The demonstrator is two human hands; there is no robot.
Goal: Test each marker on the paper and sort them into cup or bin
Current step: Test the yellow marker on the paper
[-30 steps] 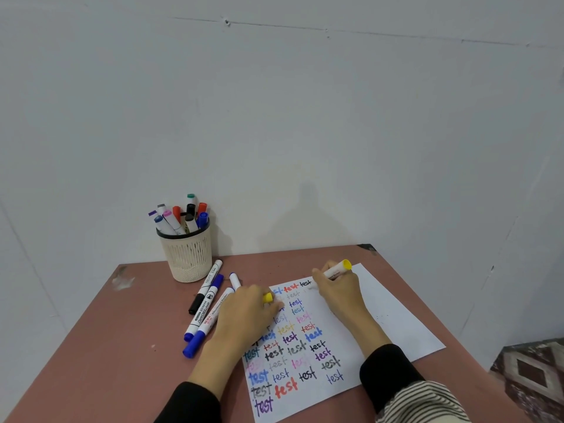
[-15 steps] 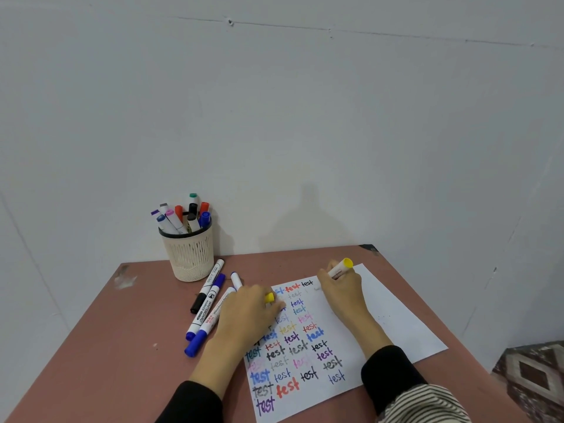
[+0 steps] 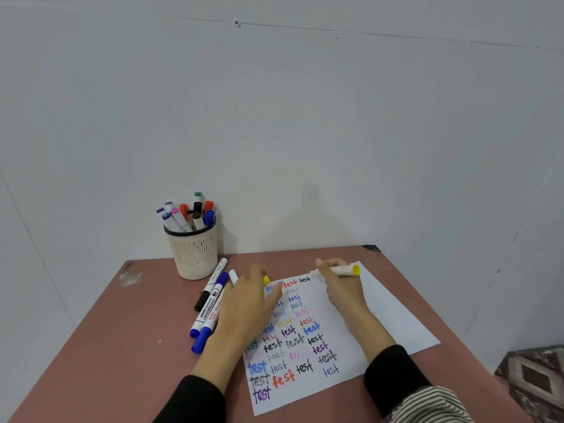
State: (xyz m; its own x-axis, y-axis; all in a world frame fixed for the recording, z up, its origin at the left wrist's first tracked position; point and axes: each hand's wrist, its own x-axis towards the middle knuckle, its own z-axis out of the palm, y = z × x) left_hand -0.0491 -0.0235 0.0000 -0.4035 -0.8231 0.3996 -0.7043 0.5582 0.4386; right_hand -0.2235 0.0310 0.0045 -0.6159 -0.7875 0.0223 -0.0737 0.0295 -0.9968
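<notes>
Since 1 second ago, the right hand (image 3: 341, 288) has tipped its yellow-capped marker (image 3: 343, 270) flatter, nib toward 9 o'clock at the top of the paper (image 3: 381, 319), fingers clamped round the barrel. On the brown desk (image 3: 122, 346), the left hand (image 3: 244, 309) presses the sheet's left edge and pinches a yellow cap (image 3: 266, 280). At 10 o'clock stands the cup (image 3: 193, 254) of markers; 3 loose markers (image 3: 210, 303) lie just below it.

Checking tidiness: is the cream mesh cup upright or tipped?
Upright: the cream mesh cup stands on its base, capped markers sticking up from it.
</notes>
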